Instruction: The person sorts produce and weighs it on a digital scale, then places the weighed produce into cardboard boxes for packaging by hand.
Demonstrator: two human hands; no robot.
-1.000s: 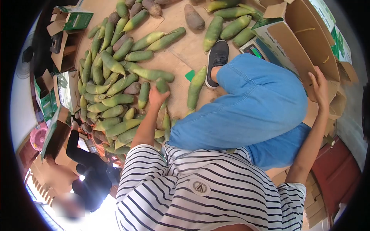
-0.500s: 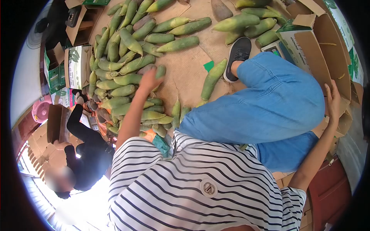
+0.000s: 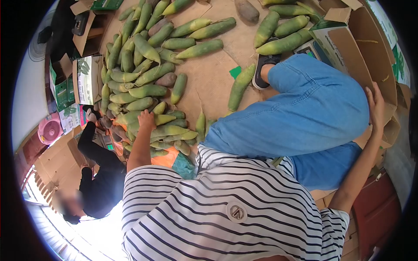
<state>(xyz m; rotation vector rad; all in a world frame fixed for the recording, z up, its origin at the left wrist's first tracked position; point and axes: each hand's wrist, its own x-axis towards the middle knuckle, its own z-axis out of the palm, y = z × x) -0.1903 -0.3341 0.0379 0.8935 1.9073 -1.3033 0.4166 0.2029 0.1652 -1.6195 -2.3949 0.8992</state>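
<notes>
My left hand (image 3: pixel 147 118) is in the lower part of a pile of green radishes (image 3: pixel 148 90), its fingers curled round one green radish (image 3: pixel 163 119) whose pale end sticks out to the right. A short green radish (image 3: pixel 179 88) lies apart on the floor just above it, beside a brownish-purple root (image 3: pixel 166 79). My right hand (image 3: pixel 375 106) rests by my bent knee against the side of an open cardboard box (image 3: pixel 368 56), fingers stretched out and holding nothing. Another green radish (image 3: pixel 241 88) lies between my shoe (image 3: pixel 262 74) and thigh.
Several more green radishes (image 3: pixel 287 32) lie by my shoe, next to a scale (image 3: pixel 311 50). A dark root (image 3: pixel 247 11) sits at the top. Printed boxes (image 3: pixel 88 78) and a pink fan (image 3: pixel 50 129) stand left. A person in black (image 3: pixel 102 187) works at the lower left.
My left hand has moved down the pile, leaving the short radish on the floor. Radishes near my shoe have shifted and now cover its toe. The other person's arm has lowered. My right hand stays put.
</notes>
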